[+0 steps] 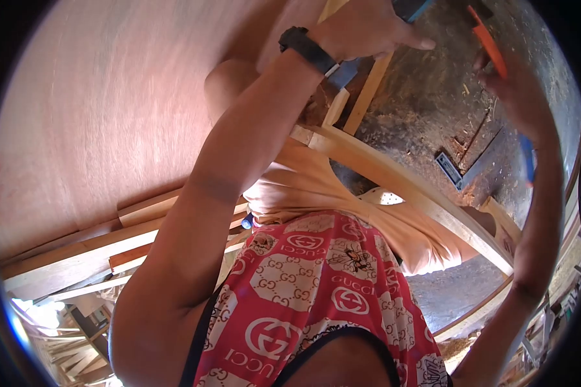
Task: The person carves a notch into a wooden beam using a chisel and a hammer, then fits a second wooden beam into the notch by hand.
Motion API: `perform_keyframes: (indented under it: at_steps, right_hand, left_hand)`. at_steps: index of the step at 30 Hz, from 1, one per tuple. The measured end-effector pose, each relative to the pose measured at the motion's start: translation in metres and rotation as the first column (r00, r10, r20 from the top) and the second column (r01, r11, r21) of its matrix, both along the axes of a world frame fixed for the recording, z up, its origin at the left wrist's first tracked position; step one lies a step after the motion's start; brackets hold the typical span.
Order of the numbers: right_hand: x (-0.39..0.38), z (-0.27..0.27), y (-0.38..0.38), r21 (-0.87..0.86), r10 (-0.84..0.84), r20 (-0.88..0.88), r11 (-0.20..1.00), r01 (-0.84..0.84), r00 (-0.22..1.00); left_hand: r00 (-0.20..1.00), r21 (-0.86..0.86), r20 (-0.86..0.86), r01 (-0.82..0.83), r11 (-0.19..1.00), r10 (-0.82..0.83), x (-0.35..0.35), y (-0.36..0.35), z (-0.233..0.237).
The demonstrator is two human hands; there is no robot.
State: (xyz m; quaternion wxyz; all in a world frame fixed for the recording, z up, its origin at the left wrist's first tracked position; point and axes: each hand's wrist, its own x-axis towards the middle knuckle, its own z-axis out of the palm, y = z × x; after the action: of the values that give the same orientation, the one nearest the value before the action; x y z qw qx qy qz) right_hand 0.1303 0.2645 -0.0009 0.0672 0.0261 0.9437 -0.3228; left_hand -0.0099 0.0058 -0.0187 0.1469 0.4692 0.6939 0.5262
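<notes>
My left hand [361, 32], with a black watch [306, 50] on the wrist, is at the top edge, over wooden strips. One finger points right while others curl under. A teal and black object [412, 9] shows beside it, mostly cut off; what the hand grips is hidden. My right hand [513, 97], at the upper right, is closed around an orange strip-like tool handle [489, 44], held tilted above the floor. The far end of that tool cannot be made out. A wooden bar [407, 177] crosses in front of my body, between the two arms.
A large reddish plywood sheet [103, 97] fills the left side, with wooden lengths [77, 251] along its lower edge. Shavings lie on the dark floor [419, 103] around a small grey metal piece [448, 169]. A blue object [528, 158] shows behind my right forearm. Scrap wood [77, 355] is lower left.
</notes>
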Motion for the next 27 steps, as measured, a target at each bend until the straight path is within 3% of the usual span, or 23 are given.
perform_keyframes:
  at_steps: [2,3,5,6,7,8,9,10,11,12,13,15,16,17,18,19,21,22,23,24,25,26,27]
  right_hand:
    - [-0.001,0.005,0.030,0.158,0.049,-0.161,0.987,-0.023,0.986]
    - [-0.004,0.027,0.028,0.159,0.047,-0.162,0.987,-0.021,0.986]
    - [-0.007,0.075,0.012,-0.065,-0.330,0.069,0.940,0.334,0.941]
    - [-0.013,0.055,0.032,-0.065,-0.327,0.078,0.941,0.332,0.942]
    - [-0.027,0.018,0.072,-0.461,-0.325,0.038,0.834,0.305,0.945]
    - [-0.033,-0.008,0.090,-0.779,-0.339,-0.001,0.590,0.212,0.941]
    - [-0.028,-0.025,0.069,-0.787,-0.331,-0.028,0.588,0.183,0.943]
    - [-0.022,-0.016,0.037,-0.790,-0.338,-0.030,0.585,0.184,0.941]
    - [-0.009,0.004,-0.003,-0.424,-0.165,0.076,0.887,0.182,0.983]
    - [-0.002,0.015,-0.021,0.018,-0.051,0.248,0.999,0.048,0.967]
    - [0.001,0.017,-0.012,0.017,-0.064,0.249,0.998,0.062,0.966]
    - [-0.007,0.025,0.026,0.037,-0.037,0.024,0.999,0.036,0.999]
    - [-0.013,0.023,0.056,0.036,-0.037,0.031,0.999,0.035,0.999]
    - [-0.023,0.017,0.092,-0.343,-0.196,0.076,0.916,0.210,0.978]
    - [-0.026,0.014,0.108,-0.655,-0.322,0.177,0.667,0.355,0.930]
    - [-0.022,0.006,0.091,-0.657,-0.317,0.178,0.666,0.352,0.932]
    - [-0.004,-0.029,0.029,-0.235,-0.071,-0.179,0.972,0.028,0.981]
    - [-0.002,-0.033,0.010,0.048,0.110,-0.297,0.994,-0.101,0.949]
    - [-0.007,-0.019,0.010,0.046,0.107,-0.306,0.994,-0.098,0.946]
    - [-0.005,0.001,0.015,0.011,0.128,-0.154,0.992,-0.128,0.980]
    - [-0.003,0.016,0.015,-0.023,0.159,-0.003,0.987,-0.159,0.987]
    - [-0.001,0.027,0.006,-0.011,0.151,-0.018,0.988,-0.151,0.988]
    - [0.006,0.038,-0.009,-0.094,-0.004,0.037,0.996,0.007,0.999]
  left_hand:
    - [0.824,-0.158,0.564,0.036,0.987,0.061,0.005,-0.003,0.016]
    - [0.824,-0.157,0.564,0.037,0.987,0.059,0.006,-0.001,0.020]
    - [0.856,-0.322,0.479,-0.035,0.946,0.194,0.007,0.000,0.026]
    - [0.851,-0.325,0.486,-0.035,0.945,0.198,0.008,-0.001,0.024]
    - [0.844,-0.297,0.512,0.001,0.955,0.159,0.005,-0.002,0.022]
    - [0.836,-0.267,0.537,0.038,0.963,0.116,0.004,-0.002,0.022]
    - [0.838,-0.269,0.534,0.041,0.962,0.113,0.005,-0.002,0.023]
    - [0.851,-0.284,0.508,0.021,0.959,0.132,0.007,-0.002,0.025]
    - [0.862,-0.298,0.484,0.004,0.954,0.148,0.008,-0.001,0.026]
    - [0.866,-0.299,0.480,0.010,0.954,0.141,0.008,-0.002,0.027]
    - [0.858,-0.263,0.500,0.018,0.965,0.120,0.009,-0.003,0.028]
    - [0.852,-0.218,0.515,0.027,0.976,0.091,0.006,0.000,0.029]
    - [0.814,-0.240,0.570,0.034,0.970,0.112,0.006,-0.001,0.026]
    - [0.772,-0.264,0.620,0.041,0.964,0.137,0.006,-0.002,0.023]
    - [0.769,-0.267,0.623,0.040,0.963,0.141,0.005,-0.003,0.018]
    - [0.783,-0.286,0.608,0.056,0.957,0.135,0.002,-0.003,0.015]
    - [0.804,-0.310,0.581,0.073,0.948,0.128,0.001,-0.005,0.011]
    - [0.756,-0.220,0.650,0.087,0.972,0.079,0.003,-0.006,0.008]
    - [0.702,-0.128,0.712,0.095,0.987,0.025,0.004,-0.006,0.007]
    - [0.697,-0.133,0.717,0.113,0.985,0.017,0.010,-0.004,0.010]
    - [0.715,-0.208,0.693,0.070,0.976,0.096,0.014,-0.002,0.015]
    - [0.742,-0.274,0.648,0.019,0.961,0.170,0.010,-0.001,0.021]
    - [0.743,-0.268,0.649,0.023,0.963,0.163,0.007,-0.005,0.023]
